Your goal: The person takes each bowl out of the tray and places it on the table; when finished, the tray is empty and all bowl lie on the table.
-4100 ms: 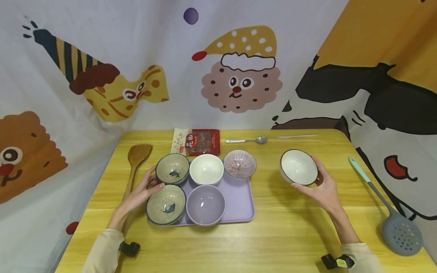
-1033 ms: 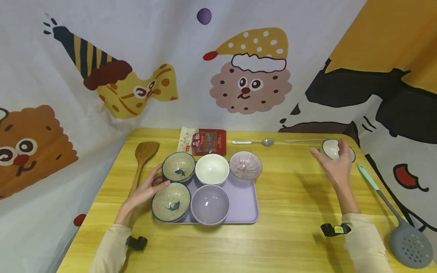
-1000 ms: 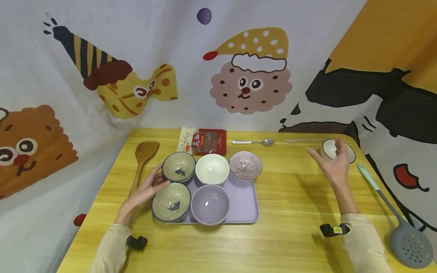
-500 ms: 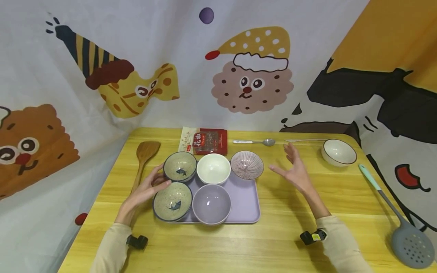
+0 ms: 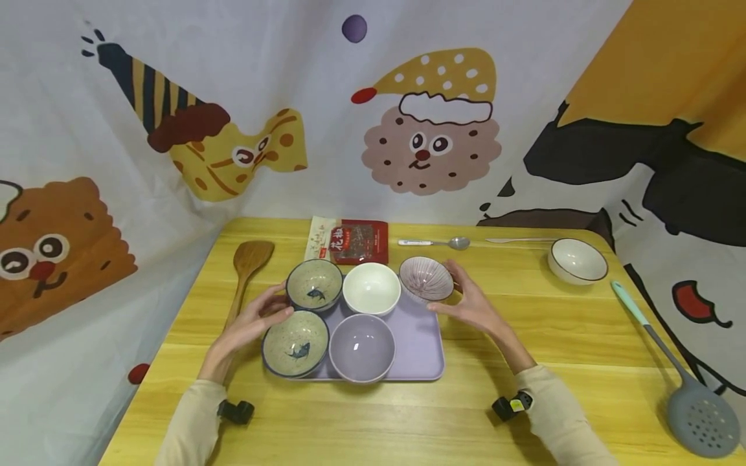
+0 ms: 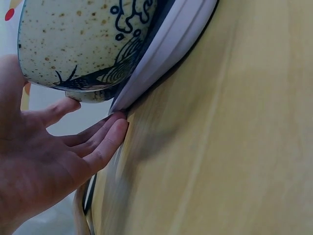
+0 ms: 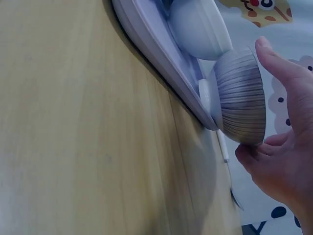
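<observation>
A lilac tray [image 5: 416, 343] holds two speckled fish bowls [image 5: 315, 285] [image 5: 295, 333], a white bowl [image 5: 371, 288], a lilac bowl [image 5: 362, 338] and a pink striped bowl [image 5: 425, 279] at its back right corner. My right hand [image 5: 469, 304] grips the striped bowl by its right side, and the bowl is tilted. In the right wrist view the thumb and curled fingers of that hand [image 7: 279, 147] clasp the striped bowl [image 7: 242, 93] over the tray's edge [image 7: 156, 58]. My left hand [image 5: 250, 323] rests with straight fingers against the tray's left edge [image 6: 166, 54], under a fish bowl [image 6: 83, 44].
A white bowl with a dark rim [image 5: 577, 261] stands at the back right of the yellow table. A wooden spatula [image 5: 247, 262] lies left of the tray. A red packet [image 5: 350, 239] and a spoon [image 5: 434, 243] lie behind it. A grey skimmer [image 5: 693, 414] lies at the right edge.
My right hand let go of the dark-rimmed white bowl at the back right, swung left and took hold of the pink striped bowl, tilting it. The left hand stayed put.
</observation>
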Motion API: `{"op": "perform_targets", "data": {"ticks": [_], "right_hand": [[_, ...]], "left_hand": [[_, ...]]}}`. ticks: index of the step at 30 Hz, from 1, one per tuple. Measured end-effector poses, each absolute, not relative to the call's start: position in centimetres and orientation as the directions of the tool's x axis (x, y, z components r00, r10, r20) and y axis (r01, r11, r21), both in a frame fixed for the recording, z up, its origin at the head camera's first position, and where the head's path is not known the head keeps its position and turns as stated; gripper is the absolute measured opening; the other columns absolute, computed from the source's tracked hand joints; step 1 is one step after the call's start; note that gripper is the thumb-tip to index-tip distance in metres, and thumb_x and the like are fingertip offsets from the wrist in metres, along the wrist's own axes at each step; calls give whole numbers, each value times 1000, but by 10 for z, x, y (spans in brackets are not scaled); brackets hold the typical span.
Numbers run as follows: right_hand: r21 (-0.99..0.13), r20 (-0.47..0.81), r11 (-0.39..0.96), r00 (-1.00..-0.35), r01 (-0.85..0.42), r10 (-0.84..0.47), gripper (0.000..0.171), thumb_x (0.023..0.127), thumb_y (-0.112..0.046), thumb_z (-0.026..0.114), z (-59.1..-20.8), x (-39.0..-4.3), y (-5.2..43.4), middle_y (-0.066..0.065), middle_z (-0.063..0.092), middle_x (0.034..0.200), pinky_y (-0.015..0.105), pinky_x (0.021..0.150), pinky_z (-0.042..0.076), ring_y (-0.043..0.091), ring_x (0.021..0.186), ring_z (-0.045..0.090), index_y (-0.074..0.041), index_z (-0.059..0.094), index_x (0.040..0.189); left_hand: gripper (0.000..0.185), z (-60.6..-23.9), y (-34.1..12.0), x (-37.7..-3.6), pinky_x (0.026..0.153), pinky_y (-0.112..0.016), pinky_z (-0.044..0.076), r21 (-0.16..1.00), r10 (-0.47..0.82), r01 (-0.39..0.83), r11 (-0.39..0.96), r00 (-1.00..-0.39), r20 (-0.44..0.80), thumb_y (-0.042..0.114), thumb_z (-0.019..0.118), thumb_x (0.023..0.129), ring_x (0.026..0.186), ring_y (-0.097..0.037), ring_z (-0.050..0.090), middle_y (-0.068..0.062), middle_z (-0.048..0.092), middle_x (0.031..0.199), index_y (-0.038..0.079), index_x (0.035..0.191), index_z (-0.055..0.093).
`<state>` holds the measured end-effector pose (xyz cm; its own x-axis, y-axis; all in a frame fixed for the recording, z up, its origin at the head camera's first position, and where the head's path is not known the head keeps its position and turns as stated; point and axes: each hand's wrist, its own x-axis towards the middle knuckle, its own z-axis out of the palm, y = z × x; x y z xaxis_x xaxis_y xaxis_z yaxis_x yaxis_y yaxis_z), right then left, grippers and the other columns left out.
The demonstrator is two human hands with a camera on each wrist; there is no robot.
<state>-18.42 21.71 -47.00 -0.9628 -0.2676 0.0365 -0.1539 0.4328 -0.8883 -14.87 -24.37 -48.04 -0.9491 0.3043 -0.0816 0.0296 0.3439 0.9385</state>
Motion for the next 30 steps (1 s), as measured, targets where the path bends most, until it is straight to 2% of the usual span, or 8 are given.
{"op": "perform_targets", "data": {"ticks": [5,11,16,20,24,27,30], "right_hand": [[-876,10,468,-974,-119,-228,111,79,-27,88,-474,-190,212,27,29,161,56,117,34,45,143,39,1,18,160],[-870,21,476,-975,-128,-223,113,76,-26,89,-479,-194,211,31,34,157,55,116,36,45,141,42,5,18,159],[-862,76,483,-981,-154,-177,113,72,-30,93,-485,-193,212,28,46,150,53,108,46,42,131,53,3,27,157],[-870,121,468,-987,-159,-109,107,70,-30,94,-486,-188,217,22,53,144,36,97,54,36,122,59,-2,35,155],[-884,168,431,-984,-180,-66,102,70,-24,94,-478,-183,225,20,55,141,17,87,52,34,117,60,-4,39,154],[-887,194,418,-980,-195,-47,99,72,-20,92,-472,-179,234,21,56,140,12,84,51,34,115,61,-4,39,154],[-890,197,415,-980,-187,-18,97,73,-16,91,-469,-175,245,23,56,139,13,83,52,30,112,61,-4,39,154]], "left_hand": [[69,-480,-244,-149,109,-58,42,941,302,23,337,-950,-85,18,63,99,136,-50,46,-33,44,149,3,158,29],[69,-480,-243,-150,110,-58,42,942,306,20,335,-948,-89,18,63,99,136,-51,46,-33,44,149,3,157,30],[67,-480,-243,-149,109,-59,43,941,306,21,339,-948,-90,17,63,99,135,-51,46,-33,45,149,2,156,31],[64,-480,-242,-150,109,-56,44,941,330,42,335,-941,-75,17,62,99,134,-51,47,-33,46,148,-1,154,34],[62,-481,-242,-151,106,-39,49,942,349,57,330,-935,-66,15,61,99,133,-50,49,-32,46,148,-3,153,36],[60,-481,-243,-154,101,-30,49,939,368,78,335,-928,-54,14,61,100,131,-49,50,-31,47,148,-4,152,38],[59,-479,-244,-156,104,-40,49,934,403,95,344,-913,-55,14,58,100,132,-51,48,-32,44,150,-4,152,38]]}}
